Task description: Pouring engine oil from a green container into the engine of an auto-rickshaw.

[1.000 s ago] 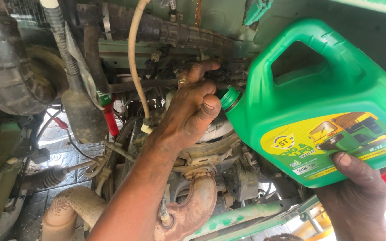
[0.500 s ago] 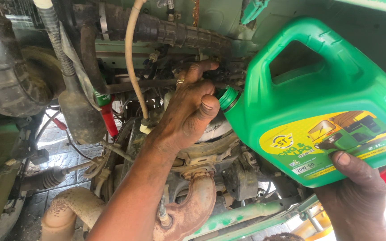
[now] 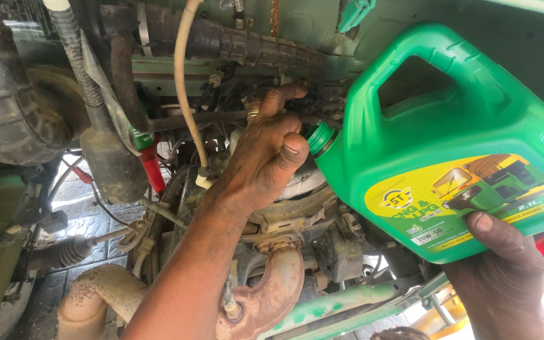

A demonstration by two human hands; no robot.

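My right hand [image 3: 502, 267] grips the bottom of a green plastic oil jug [image 3: 448, 145] with a yellow label, tilted so its open neck [image 3: 320, 138] points left into the engine. My left hand [image 3: 262, 160] reaches up into the engine bay beside the neck, fingers curled, a ring on one finger, thumb close to the jug's mouth. Whether the fingers hold any part is hidden behind the hand. The engine casing [image 3: 300, 208] lies right below the hand and the spout.
A rusty exhaust pipe [image 3: 266, 302] curves below my left arm. A cream hose [image 3: 184, 82] hangs down at centre, a ribbed black hose [image 3: 247, 44] runs across the top, a tyre [image 3: 7, 94] sits at left. A green frame bar [image 3: 347, 302] crosses the bottom.
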